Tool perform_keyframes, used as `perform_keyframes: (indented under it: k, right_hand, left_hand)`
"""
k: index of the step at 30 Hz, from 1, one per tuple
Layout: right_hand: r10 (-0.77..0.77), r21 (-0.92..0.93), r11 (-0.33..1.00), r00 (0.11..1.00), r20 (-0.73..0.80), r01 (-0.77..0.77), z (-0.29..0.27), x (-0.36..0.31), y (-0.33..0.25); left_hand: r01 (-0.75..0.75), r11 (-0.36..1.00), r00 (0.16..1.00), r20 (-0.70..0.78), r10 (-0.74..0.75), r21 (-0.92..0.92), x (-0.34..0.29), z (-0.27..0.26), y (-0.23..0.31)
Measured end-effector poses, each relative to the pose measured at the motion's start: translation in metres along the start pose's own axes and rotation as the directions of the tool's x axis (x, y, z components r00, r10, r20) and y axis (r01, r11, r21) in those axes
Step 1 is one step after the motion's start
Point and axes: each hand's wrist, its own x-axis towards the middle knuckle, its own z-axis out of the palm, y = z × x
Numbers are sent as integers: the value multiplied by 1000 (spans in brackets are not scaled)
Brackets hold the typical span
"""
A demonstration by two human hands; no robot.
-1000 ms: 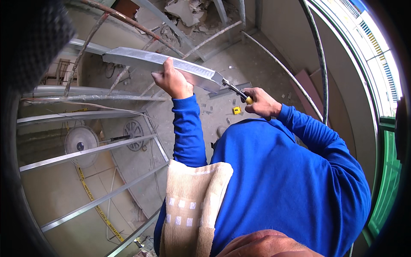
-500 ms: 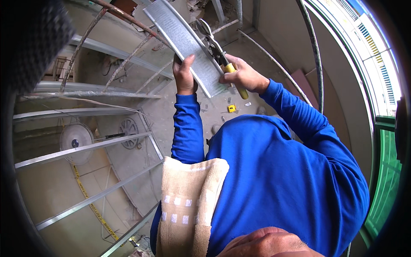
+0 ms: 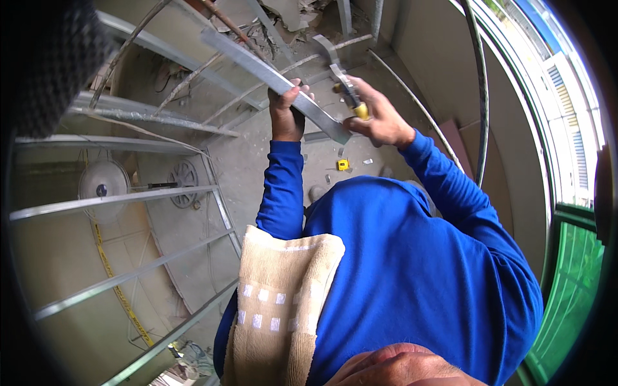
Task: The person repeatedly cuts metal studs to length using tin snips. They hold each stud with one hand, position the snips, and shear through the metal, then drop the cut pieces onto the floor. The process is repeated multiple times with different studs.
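My left hand (image 3: 287, 114) is closed round a length of galvanized metal channel (image 3: 261, 71), held up in front of my chest. The channel runs from upper left to lower right, its narrow side toward me and its far end slightly blurred. In my right hand (image 3: 386, 117) is a pair of tin snips (image 3: 345, 82) with yellow grips, the metal jaws pointing up and away. The snips are to the right of the channel, apart from it. My right fingers are close to the channel's near end; whether they touch it I cannot tell.
Rusty scaffold bars (image 3: 188, 80) cross beyond my hands. Metal framing (image 3: 116, 201) and a round fan (image 3: 104, 186) are at left. A yellow tape measure (image 3: 343, 165) and scraps lie on the floor (image 3: 248, 183). A window with a green lower pane (image 3: 570, 283) stands at right.
The channel has turned from its broad face to its narrow side. The tin snips have come away from its edge to the right, still in my right hand.
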Motion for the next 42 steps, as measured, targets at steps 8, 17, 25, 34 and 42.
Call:
perform_keyframes:
  k: [8,17,25,34,42]
  right_hand:
    - [466,-62,884,861,203,-463,-22,-48,-8]
    - [506,-158,863,825,251,-481,-1,-54,3]
    - [502,-198,864,823,266,-463,7,-43,-2]
    - [472,-77,878,829,300,-472,10,-41,-8]
    - [507,-29,847,789,346,-532,6,-45,-17]
  left_hand:
    - [-205,928,972,-177,155,-313,17,-37,51]
    - [-292,913,951,-188,246,-285,19,-29,59]
    - [-311,918,943,-200,266,-247,14,-26,56]
    - [-311,911,946,-182,269,-270,12,-26,57]
    - [-297,874,954,-156,255,-385,13,-31,84]
